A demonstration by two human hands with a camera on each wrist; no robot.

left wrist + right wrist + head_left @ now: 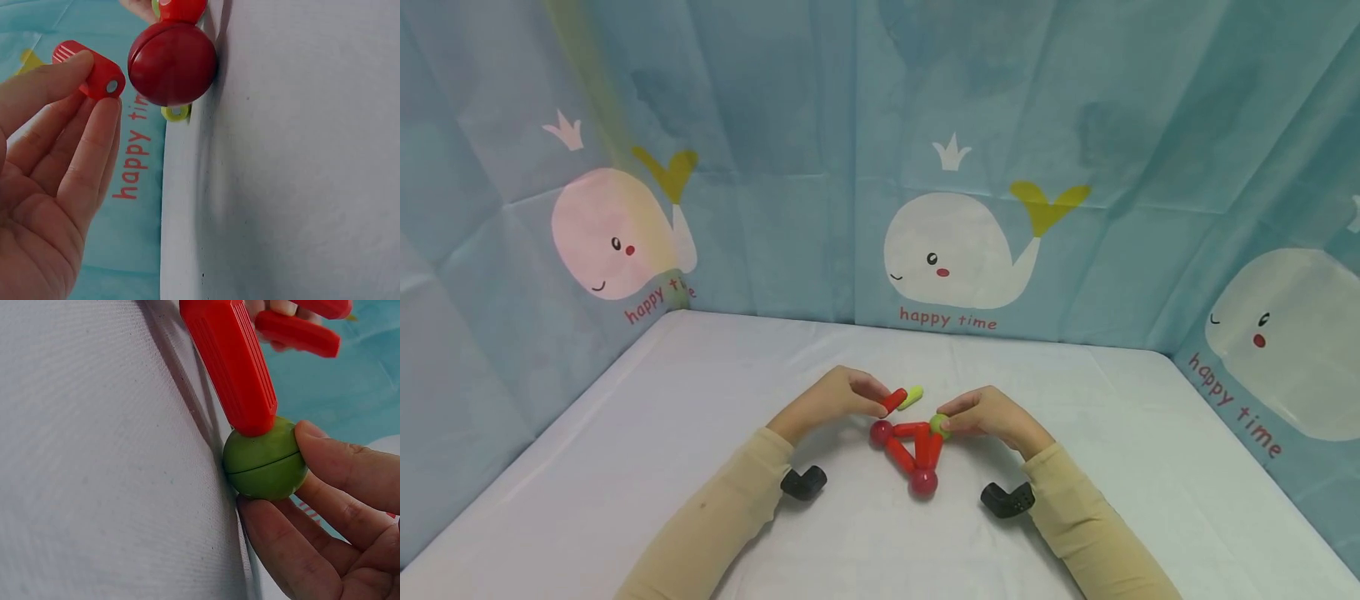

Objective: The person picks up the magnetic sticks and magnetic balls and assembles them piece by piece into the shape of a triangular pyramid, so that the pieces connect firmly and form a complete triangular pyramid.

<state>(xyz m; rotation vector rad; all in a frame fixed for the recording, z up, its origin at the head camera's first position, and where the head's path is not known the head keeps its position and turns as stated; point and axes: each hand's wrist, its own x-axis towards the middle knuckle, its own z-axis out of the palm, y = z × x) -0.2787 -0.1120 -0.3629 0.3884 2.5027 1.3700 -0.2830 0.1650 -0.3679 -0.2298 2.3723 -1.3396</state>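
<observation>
My left hand [842, 396] pinches a red magnetic rod [94, 72] between thumb and fingertips; a round silver tip shows at its end. Just below it in the head view is a dark red ball [174, 64], a corner of a flat triangle of red rods. A second red ball [923, 482] forms the near corner. At the right corner, thumb and fingers of my right hand [988, 414] grip a green ball [265, 459], with a red rod [232, 369] joined to it. Another red rod [922, 447] stands inside the triangle, its lower end near the near ball.
Behind the triangle a yellow-green rod [911, 397] lies on the white table [880, 550]. Black wrist devices [803, 483] sit at both sleeve cuffs. A blue curtain [775, 167] with printed whales hangs around the table's back and sides.
</observation>
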